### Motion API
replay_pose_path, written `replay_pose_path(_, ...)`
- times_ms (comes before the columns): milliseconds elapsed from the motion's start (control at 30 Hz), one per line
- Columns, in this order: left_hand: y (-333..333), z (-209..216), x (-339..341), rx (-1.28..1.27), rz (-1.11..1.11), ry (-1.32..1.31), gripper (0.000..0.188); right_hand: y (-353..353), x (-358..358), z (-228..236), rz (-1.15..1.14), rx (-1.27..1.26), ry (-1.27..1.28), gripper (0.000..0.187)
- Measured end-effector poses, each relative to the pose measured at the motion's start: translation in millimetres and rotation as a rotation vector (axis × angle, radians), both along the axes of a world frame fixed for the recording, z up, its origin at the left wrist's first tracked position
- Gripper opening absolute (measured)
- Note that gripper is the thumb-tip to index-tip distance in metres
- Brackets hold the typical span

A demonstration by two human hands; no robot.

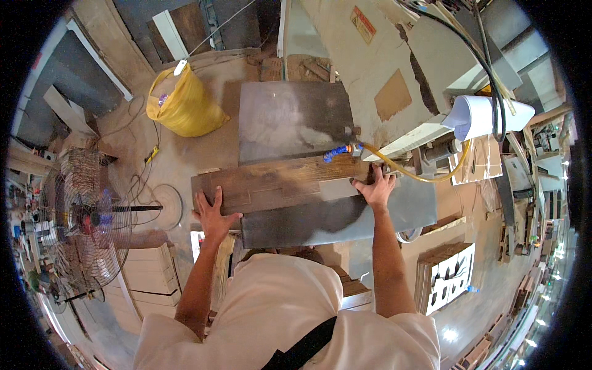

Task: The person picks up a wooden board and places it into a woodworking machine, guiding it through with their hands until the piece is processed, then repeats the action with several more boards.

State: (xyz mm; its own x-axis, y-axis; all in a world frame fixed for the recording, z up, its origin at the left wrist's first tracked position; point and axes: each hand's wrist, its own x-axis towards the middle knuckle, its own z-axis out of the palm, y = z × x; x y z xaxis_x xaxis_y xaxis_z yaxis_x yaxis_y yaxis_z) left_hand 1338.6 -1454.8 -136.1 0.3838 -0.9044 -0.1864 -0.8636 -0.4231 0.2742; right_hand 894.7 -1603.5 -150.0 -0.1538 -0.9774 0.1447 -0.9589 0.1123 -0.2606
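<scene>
A long brown wooden board [277, 185] lies across a dark metal worktable [296, 225] in front of me. At its left end my left hand [214, 217] rests with fingers spread, the thumb pointing right along the near edge. My right hand [375, 188] is at the board's right part, close beside the machine, fingers apart and fingertips pointing away from me. Neither hand is wrapped round anything. A blue segmented nozzle [336, 153] on a yellow hose [425, 177] sits just beyond the right hand. Part of the board's right end is hidden by that hand and the machine.
A large pale machine body [382, 80] rises at the far right, with rolled white paper [490, 117] and black cables. A yellow sack [188, 105] stands on the floor at the far left. Nearer left is a wire-caged fan [86, 216]. Stacked cut panels [447, 277] lie at right.
</scene>
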Motion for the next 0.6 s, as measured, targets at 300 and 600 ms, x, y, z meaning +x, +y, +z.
replay_pose_path(300, -4.3, -7.6, -4.7, 0.005, -0.014, -0.011, 0.109, -8.3, -12.0, -11.6, -0.006, -0.009, -0.053, 0.090)
replay_pose_path(600, -2.0, -8.3, 0.4, -0.103, -0.051, 0.077, 0.109, -3.5, -17.2, -26.6, 0.064, -0.022, -0.076, 0.095)
